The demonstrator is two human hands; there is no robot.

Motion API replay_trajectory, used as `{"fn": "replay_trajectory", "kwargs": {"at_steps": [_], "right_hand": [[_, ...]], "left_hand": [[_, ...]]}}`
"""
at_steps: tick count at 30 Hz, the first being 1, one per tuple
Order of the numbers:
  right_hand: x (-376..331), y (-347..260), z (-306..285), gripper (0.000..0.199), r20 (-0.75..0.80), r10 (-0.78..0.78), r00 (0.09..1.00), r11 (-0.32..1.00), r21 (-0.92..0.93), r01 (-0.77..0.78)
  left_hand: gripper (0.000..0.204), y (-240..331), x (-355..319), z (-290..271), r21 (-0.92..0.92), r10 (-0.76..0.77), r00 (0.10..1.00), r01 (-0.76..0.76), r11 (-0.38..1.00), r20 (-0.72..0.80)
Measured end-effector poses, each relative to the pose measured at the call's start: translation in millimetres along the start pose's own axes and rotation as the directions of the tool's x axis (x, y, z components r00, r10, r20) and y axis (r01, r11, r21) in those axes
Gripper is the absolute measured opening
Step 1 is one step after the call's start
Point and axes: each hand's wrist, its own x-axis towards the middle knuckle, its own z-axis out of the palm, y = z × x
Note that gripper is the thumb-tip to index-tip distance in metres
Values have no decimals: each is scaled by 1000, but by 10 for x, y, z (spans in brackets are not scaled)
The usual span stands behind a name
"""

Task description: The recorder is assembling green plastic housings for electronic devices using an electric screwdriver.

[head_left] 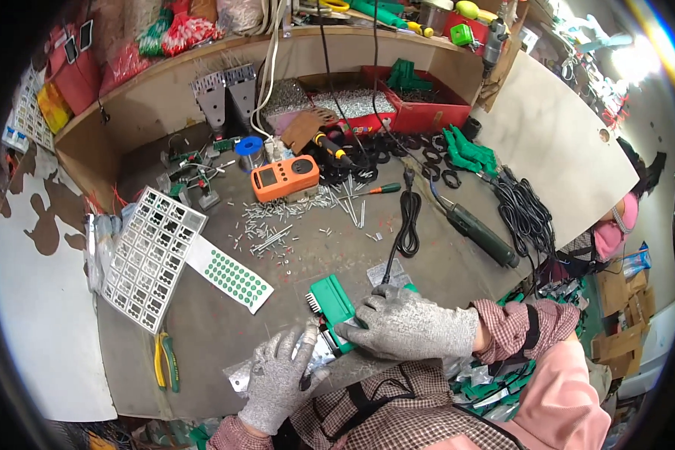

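Both hands wear grey work gloves. A green plastic tool housing [331, 294], with a toothed white piece at its upper left corner, lies near the front edge of the bench. Its opened lower part shows a silvery metal piece [322, 351]. My right hand [405, 322] is closed over the housing's right side, fingers pressing on it. My left hand [281, 375] lies with its fingers stretched out beside the silvery piece, above a clear plastic scrap [237, 376]. A black power cord [407, 232] runs down to my right hand, where its end is hidden.
An orange meter [285, 178] stands behind scattered screws [277, 221]. On the left lie a white parts tray [151, 259], a sheet of green stickers [236, 279] and pliers [166, 362]. A dark green electric screwdriver [481, 236] and bundled cords [523, 210] lie right; red bins [427, 112] stand behind.
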Motion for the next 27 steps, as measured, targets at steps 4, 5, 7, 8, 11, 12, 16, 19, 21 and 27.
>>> {"fn": "replay_trajectory", "kwargs": {"at_steps": [4,5,7,8,11,12,16,19,21,27], "right_hand": [[8,45,-59,35,91,19,996,991,128,-30],[-17,38,-65,35,88,19,996,991,132,-31],[-56,72,-96,40,7,6,1000,988,152,-7],[-78,157,-175,38,52,0,999,963,268,-14],[-357,698,-138,20,-135,493,860,607,761,-228],[-447,851,-52,21,-185,458,869,689,692,-215],[-461,834,292,33,22,221,975,843,498,-202],[-482,976,315,35,-21,115,993,880,466,-92],[-465,1007,369,33,-55,110,992,893,445,-74],[-761,997,-88,24,-124,131,984,785,619,-27]], "left_hand": [[88,1,43,-28,-7,-80,997,80,997,-12],[87,17,44,-31,1,-93,996,93,996,-5],[82,38,85,-78,-37,-64,997,63,997,-38],[78,137,119,-156,37,-48,999,48,998,-12],[58,299,-103,-173,364,38,999,-28,931,-18],[55,350,-105,-241,288,38,999,-30,957,-22],[50,357,-113,-243,-83,32,997,-38,996,-76],[44,536,-125,-248,-192,26,1000,-26,981,-4],[50,367,-171,-12,-69,130,991,-127,990,41],[58,-38,-47,-71,60,249,968,-249,967,4]]}}
